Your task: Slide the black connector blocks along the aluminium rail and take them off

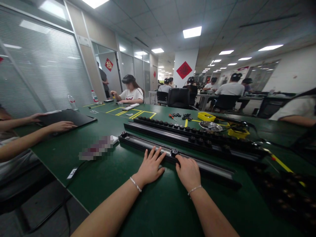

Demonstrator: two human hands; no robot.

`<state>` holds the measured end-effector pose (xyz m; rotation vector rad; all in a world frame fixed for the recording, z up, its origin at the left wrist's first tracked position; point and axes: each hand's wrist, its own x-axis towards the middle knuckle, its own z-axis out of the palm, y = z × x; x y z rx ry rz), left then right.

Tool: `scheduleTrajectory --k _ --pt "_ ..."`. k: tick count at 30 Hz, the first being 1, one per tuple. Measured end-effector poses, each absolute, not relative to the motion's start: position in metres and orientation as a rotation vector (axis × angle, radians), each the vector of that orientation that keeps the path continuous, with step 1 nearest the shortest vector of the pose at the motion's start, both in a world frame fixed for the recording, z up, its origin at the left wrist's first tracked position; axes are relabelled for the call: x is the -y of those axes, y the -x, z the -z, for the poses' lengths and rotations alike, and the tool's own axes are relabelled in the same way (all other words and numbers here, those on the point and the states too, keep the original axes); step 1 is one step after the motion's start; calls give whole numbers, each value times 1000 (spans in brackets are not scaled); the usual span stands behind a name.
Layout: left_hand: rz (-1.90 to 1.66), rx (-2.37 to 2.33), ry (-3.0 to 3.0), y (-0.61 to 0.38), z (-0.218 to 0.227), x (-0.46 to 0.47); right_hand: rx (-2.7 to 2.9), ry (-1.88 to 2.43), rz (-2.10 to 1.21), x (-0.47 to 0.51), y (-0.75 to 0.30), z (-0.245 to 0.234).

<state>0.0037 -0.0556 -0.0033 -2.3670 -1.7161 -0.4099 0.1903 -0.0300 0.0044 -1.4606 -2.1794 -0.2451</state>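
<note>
My left hand (151, 165) lies with its fingers spread across the near edge of a long black channel rail (209, 167) with a shiny metallic strip inside. My right hand (188, 171) is beside it, fingers curled, with the index fingertip against a small black block (174, 152) seated in that rail. My right thumb is hidden. A second black piece (123, 134) sits at the rail's far left end. Just behind lies another black rail (160, 130) holding several black blocks toward its right, and a further row of black blocks (170, 125) stands beyond it.
On the green table (118, 191) are a pixelated object (97, 148), a yellow bin (206, 116), a metal bowl (210, 126), an orange-handled tool (171, 116) and dark parts at right. A co-worker's hands hold a black panel (69, 118) at left. Another person (130, 93) sits opposite.
</note>
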Motion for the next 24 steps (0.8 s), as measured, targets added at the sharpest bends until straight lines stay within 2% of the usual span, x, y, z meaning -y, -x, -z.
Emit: scheduleTrajectory --k 24 --pt "487 1795 2484 -16 0 65 2123 1465 135 33 -190 -3"
